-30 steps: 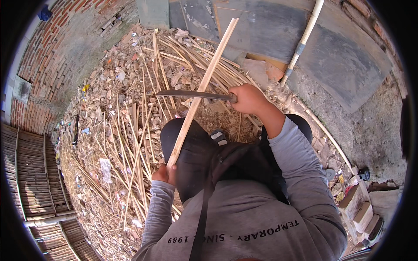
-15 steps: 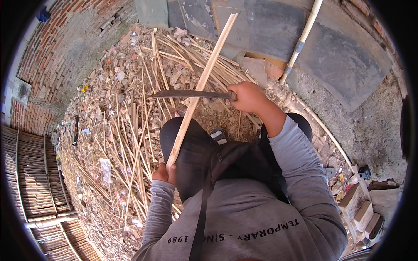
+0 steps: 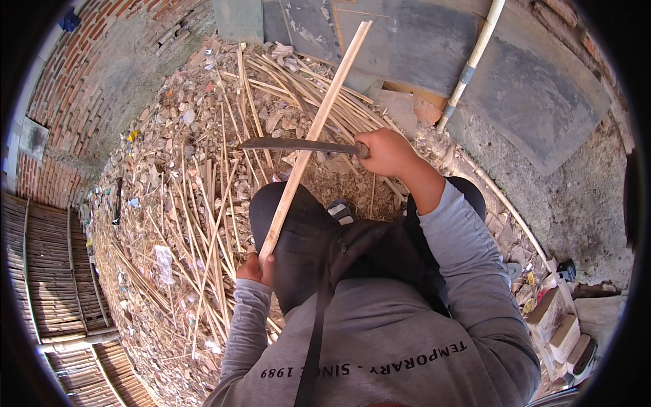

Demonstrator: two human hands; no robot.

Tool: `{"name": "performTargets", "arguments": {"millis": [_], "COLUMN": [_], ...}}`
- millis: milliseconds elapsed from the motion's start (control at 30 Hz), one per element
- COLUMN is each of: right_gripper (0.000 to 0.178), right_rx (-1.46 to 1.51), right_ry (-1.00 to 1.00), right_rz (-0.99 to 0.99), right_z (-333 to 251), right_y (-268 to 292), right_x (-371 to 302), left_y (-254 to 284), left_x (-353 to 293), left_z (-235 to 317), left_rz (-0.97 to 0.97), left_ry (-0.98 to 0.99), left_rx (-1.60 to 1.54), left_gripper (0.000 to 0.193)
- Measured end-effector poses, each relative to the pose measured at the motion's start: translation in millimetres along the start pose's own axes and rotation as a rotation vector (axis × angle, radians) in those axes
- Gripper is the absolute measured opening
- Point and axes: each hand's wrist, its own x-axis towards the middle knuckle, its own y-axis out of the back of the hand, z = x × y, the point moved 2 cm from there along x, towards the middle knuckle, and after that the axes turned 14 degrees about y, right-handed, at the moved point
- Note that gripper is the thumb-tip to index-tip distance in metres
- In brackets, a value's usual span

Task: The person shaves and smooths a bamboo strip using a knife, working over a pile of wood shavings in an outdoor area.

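Note:
My right hand [image 3: 389, 157] is closed round the handle of a machete [image 3: 298, 144], whose dark blade points left. The blade lies across a long pale bamboo strip [image 3: 325, 112], touching or just over it; I cannot tell which. Gripping the lower end of that strip is my left hand [image 3: 255, 270], beside my left knee. The strip slants up and to the right, past the knee, its far end in the air. Where the blade crosses, part of the strip is hidden.
Many loose bamboo strips [image 3: 210, 230] lie on rubble-strewn ground [image 3: 163, 136] to the left and ahead. A white pole [image 3: 475, 54] leans by the grey wall panels [image 3: 529, 95] at right. Wood blocks [image 3: 565, 337] are at lower right; a slatted bamboo panel [image 3: 51, 271] stands far left.
Almost nothing differs. The machete blade sits very slightly higher along the strip, and both hands keep their hold.

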Motion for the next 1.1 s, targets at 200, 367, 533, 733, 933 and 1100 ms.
{"name": "performTargets", "arguments": {"millis": [200, 367, 533, 733, 933, 1100], "right_gripper": [0.023, 0.023, 0.023, 0.026, 0.02, 0.027], "right_rx": [-0.03, -0.096, 0.006, -0.049, 0.077, 0.062], "right_ry": [-0.095, -0.069, -0.152, -0.178, -0.151, -0.208], "right_rz": [-0.044, -0.092, -0.112, -0.157, -0.246, -0.08], "right_z": [10, -7, 24, 6, 15, 31], "right_y": [5, -2, -8, 8, -10, -4], "right_x": [-3, 2, -3, 0, -1, 0], "left_y": [1, 5, 14, 15, 17, 20], "left_x": [-2, -5, -4, 0, 0, -2], "left_z": [3, 6, 15, 11, 16, 18], "left_rz": [0.012, -0.002, 0.015, 0.008, -0.037, -0.025], "left_ry": [0.005, 0.041, -0.009, 0.016, 0.026, 0.078], "left_rx": [-0.022, 0.062, 0.109, 0.259, 0.189, 0.251], "left_gripper": [0.051, 0.055, 0.05, 0.052, 0.053, 0.053]}}
